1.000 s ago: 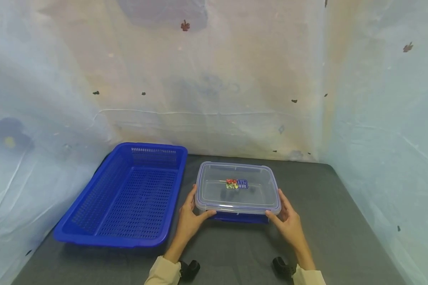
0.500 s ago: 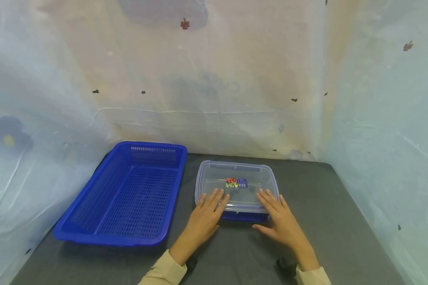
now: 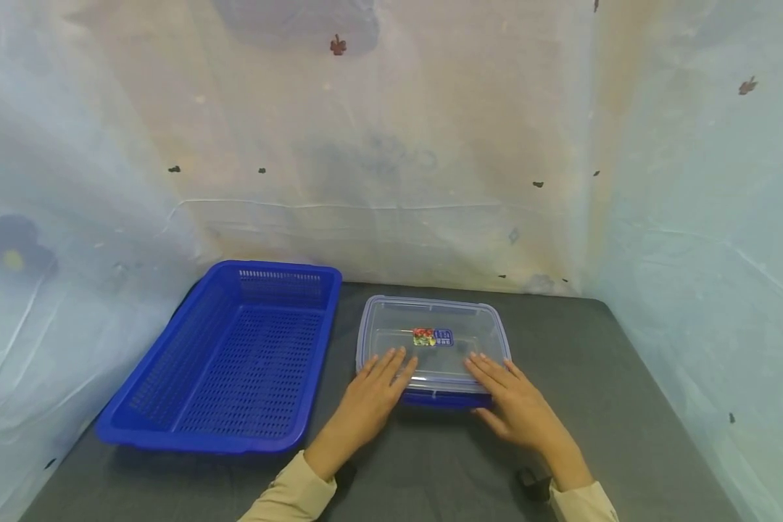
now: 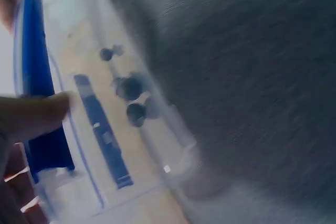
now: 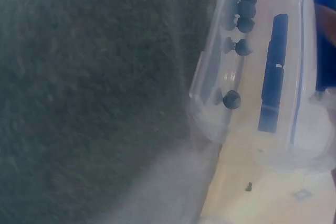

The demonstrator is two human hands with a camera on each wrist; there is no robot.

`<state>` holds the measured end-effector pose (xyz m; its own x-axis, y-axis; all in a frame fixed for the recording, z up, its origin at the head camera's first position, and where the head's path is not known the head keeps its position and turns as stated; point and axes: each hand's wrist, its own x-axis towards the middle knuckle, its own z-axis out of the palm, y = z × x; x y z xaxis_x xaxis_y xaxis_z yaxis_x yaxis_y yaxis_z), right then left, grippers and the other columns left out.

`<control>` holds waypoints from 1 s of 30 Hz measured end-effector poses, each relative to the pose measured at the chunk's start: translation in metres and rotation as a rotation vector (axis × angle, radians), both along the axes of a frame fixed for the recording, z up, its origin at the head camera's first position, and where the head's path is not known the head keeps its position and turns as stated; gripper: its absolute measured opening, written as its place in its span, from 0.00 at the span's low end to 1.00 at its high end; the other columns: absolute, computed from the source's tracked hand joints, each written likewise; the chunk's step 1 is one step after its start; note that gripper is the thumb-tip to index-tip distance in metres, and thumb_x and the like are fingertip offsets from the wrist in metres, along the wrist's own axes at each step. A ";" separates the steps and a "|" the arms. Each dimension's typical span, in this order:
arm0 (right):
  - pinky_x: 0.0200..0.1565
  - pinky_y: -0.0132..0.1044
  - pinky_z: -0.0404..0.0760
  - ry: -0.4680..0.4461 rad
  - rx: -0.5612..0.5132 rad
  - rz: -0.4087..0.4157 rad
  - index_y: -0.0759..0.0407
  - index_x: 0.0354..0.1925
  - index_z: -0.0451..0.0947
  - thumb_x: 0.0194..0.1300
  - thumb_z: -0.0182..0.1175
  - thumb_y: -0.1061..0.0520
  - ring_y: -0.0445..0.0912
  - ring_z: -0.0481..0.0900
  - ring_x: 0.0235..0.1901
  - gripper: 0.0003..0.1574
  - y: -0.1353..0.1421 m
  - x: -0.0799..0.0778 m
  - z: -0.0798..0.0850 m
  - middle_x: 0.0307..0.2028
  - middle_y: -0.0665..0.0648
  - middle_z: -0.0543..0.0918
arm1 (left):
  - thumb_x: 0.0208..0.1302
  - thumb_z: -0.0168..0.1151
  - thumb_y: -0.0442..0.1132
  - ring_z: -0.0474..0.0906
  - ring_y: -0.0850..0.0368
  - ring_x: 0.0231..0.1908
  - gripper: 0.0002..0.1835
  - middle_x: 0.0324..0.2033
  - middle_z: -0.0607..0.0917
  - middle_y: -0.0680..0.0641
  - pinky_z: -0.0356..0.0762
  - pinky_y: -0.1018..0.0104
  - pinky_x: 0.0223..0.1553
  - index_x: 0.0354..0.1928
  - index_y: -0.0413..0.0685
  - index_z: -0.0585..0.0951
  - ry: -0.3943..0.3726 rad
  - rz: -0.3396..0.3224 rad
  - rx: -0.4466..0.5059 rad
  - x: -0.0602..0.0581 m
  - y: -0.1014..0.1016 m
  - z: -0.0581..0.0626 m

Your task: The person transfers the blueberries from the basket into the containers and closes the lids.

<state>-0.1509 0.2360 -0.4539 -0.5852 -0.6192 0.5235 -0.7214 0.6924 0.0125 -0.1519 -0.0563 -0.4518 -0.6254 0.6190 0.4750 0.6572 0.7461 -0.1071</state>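
Observation:
A clear plastic food storage box [image 3: 385,319] with a transparent lid lies flat on the dark cloth; a fruit label [image 3: 433,336] marks the lid's middle. Along the front edge runs a blue latch flap [image 3: 446,399]. My left hand [image 3: 370,399] rests its straight fingers on the lid's front left part, and in the left wrist view the thumb [image 4: 39,114] crosses the blue flap. On the front right part lie the straight fingers of my right hand [image 3: 518,406], its thumb below the front edge. Small dark round things [image 5: 245,17] show through the box wall.
A blue perforated plastic basket [image 3: 303,406] stands just left of the box, with nothing visible in it. The grey cloth-covered table [image 3: 600,406] extends to the right. Pale patterned sheets [image 3: 431,130] hang behind and on both sides.
Both hands have moved from gripping the box's left and right sides to lying with fingers extended on the lid's front part. The box and basket have stayed in place.

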 end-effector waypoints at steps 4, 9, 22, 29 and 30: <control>0.56 0.59 0.68 -0.013 -0.031 0.023 0.61 0.60 0.76 0.64 0.64 0.47 0.53 0.75 0.58 0.30 0.001 -0.001 0.006 0.58 0.59 0.78 | 0.57 0.66 0.27 0.73 0.46 0.59 0.27 0.59 0.77 0.40 0.73 0.52 0.56 0.61 0.46 0.77 -0.046 -0.014 0.017 0.000 -0.001 0.010; 0.55 0.56 0.71 -0.024 -0.025 0.036 0.61 0.57 0.79 0.56 0.70 0.51 0.53 0.77 0.56 0.31 -0.002 0.000 0.011 0.56 0.59 0.79 | 0.58 0.66 0.28 0.75 0.46 0.57 0.24 0.57 0.79 0.41 0.75 0.54 0.53 0.58 0.47 0.80 -0.065 -0.020 0.029 0.002 -0.002 0.014; 0.55 0.54 0.73 -0.839 -0.387 0.096 0.63 0.63 0.72 0.70 0.59 0.53 0.54 0.76 0.56 0.28 0.026 -0.055 0.099 0.57 0.60 0.79 | 0.62 0.68 0.42 0.73 0.45 0.58 0.30 0.60 0.76 0.39 0.70 0.55 0.58 0.64 0.39 0.72 -0.717 -0.208 0.307 -0.073 0.008 0.124; 0.65 0.61 0.54 -1.248 -0.648 -0.068 0.72 0.70 0.57 0.75 0.51 0.55 0.66 0.58 0.66 0.34 0.037 -0.124 0.101 0.65 0.74 0.64 | 0.67 0.63 0.41 0.68 0.41 0.61 0.29 0.61 0.73 0.34 0.68 0.52 0.59 0.66 0.37 0.70 -1.041 -0.062 0.561 -0.161 0.009 0.113; 0.66 0.59 0.52 -1.268 -0.639 -0.085 0.73 0.70 0.55 0.75 0.50 0.55 0.66 0.57 0.67 0.35 0.036 -0.130 0.097 0.67 0.74 0.61 | 0.67 0.63 0.42 0.67 0.41 0.62 0.29 0.62 0.71 0.34 0.67 0.52 0.60 0.66 0.36 0.69 -1.057 -0.045 0.571 -0.169 0.008 0.106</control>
<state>-0.2808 0.2724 -0.3566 -0.8846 -0.4196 -0.2035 0.0359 0.3738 -0.9268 -0.3205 -0.0487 -0.3454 -0.8544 0.5175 -0.0473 0.2469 0.4843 0.8393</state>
